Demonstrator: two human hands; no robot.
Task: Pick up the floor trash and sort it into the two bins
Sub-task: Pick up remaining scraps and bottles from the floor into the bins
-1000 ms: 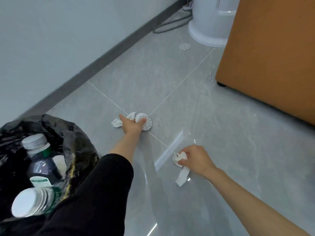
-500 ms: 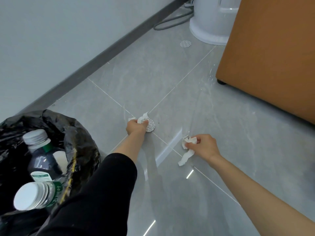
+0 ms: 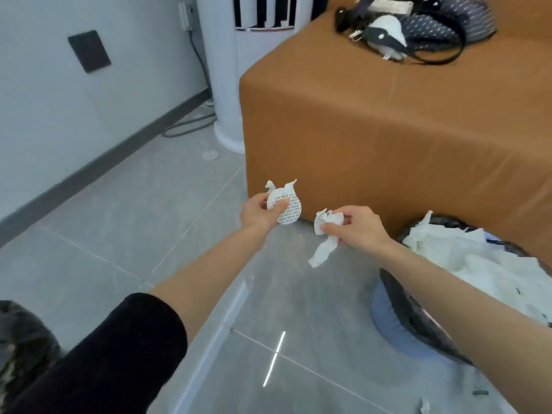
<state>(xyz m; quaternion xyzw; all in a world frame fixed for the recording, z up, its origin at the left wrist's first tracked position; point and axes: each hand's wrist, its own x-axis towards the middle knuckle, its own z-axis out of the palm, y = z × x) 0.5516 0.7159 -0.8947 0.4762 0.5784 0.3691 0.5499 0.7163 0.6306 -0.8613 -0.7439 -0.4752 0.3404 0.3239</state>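
- Two hands are up off the floor since a second ago: left hand [image 3: 256, 213] pinches a round seal [image 3: 288, 212] with tissue, right hand [image 3: 360, 230] grips a tissue strip [image 3: 324, 249], hands near but apart.
- Pick-up looks done; sorting comes next.
- Paper-filled bin [image 3: 398, 298] is under the right forearm, black-bag bin [image 3: 22, 339] at lower left.
- Brown seat [image 3: 388, 130] is close ahead; open floor [image 3: 125, 234] to the left.

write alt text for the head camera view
The left hand grips a round white seal and paper scrap, the right hand a crumpled paper strip, both above a grey tiled floor. A bin full of white paper stands at right.
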